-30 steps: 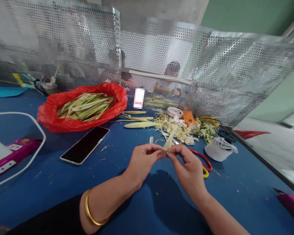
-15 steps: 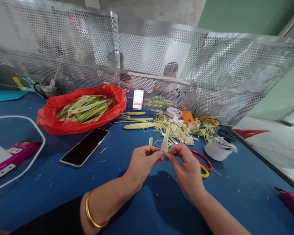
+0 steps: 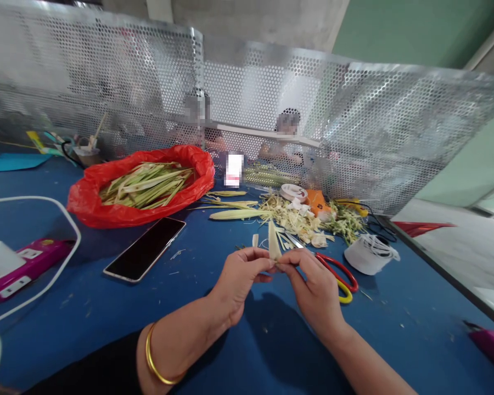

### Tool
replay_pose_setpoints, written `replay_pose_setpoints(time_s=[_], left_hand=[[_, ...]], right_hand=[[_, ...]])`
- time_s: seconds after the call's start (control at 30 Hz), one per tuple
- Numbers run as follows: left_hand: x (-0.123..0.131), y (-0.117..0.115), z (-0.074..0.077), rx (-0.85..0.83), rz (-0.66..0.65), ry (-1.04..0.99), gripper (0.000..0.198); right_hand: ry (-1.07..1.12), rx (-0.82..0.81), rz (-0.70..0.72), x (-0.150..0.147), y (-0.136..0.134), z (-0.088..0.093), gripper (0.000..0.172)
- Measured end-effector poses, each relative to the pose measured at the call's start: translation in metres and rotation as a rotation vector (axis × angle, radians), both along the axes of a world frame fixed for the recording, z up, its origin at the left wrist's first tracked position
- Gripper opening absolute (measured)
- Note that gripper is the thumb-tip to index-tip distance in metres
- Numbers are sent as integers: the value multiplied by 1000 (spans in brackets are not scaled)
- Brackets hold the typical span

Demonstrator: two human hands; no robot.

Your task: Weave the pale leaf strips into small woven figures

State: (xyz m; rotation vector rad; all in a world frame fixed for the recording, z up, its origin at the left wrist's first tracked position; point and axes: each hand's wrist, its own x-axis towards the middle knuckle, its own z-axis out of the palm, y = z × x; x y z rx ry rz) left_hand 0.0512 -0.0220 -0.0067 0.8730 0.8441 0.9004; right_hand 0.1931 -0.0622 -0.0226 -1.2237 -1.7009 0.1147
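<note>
We see a blue bench (image 3: 107, 318) filling the lower two thirds of the frame, and a perforated metal screen (image 3: 395, 126) standing along its far edge across the top. At upper left of the bench lies a red bag (image 3: 90, 211), open and heaped with long green leaf blades (image 3: 148, 184).

At lower centre our left hand (image 3: 241, 280) and right hand (image 3: 315, 291) meet fingertip to fingertip above the bench, their forearms running in from the bottom edge. Just beyond them, at centre, spreads a heap of leaf scraps (image 3: 300, 216), with a few whole blades lying to its left.

A dark phone (image 3: 145, 249) lies flat, left of centre, just below the bag. A pink box (image 3: 24, 266) sits at the far left edge. A white roll (image 3: 368, 255) stands right of centre, and scissors (image 3: 341, 271) with red and yellow handles lie between it and the right hand. A gold bangle (image 3: 154, 359) circles the left wrist.

Smallest of all is the pale leaf strip (image 3: 274, 244), which looks folded at its foot. Both hands pinch its lower end between thumb and forefinger, and its tip points up toward the scrap heap.
</note>
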Motion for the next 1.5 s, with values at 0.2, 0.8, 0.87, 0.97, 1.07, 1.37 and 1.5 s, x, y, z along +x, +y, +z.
replay_pose_setpoints(time_s=[0.2, 0.8, 0.87, 0.97, 1.07, 1.37, 1.5], left_hand=[[1, 0, 1, 60, 30, 37, 14], [2, -1, 1, 76, 18, 117, 10], [2, 0, 1, 14, 12, 83, 11], [0, -1, 1, -14, -11, 55, 12], [-1, -1, 1, -26, -27, 37, 13], [0, -1, 0, 114, 29, 72, 13], [1, -1, 0, 168, 32, 86, 11]], right_hand=[[151, -122, 35, 0, -1, 1, 12], [258, -143, -3, 0, 1, -4, 9], [137, -81, 4, 1, 0, -3, 7], [22, -7, 3, 2, -2, 0, 11], [-18, 9, 12, 3, -2, 2, 14], [39, -87, 8, 2, -2, 2, 13], [192, -167, -1, 0, -3, 0, 9]])
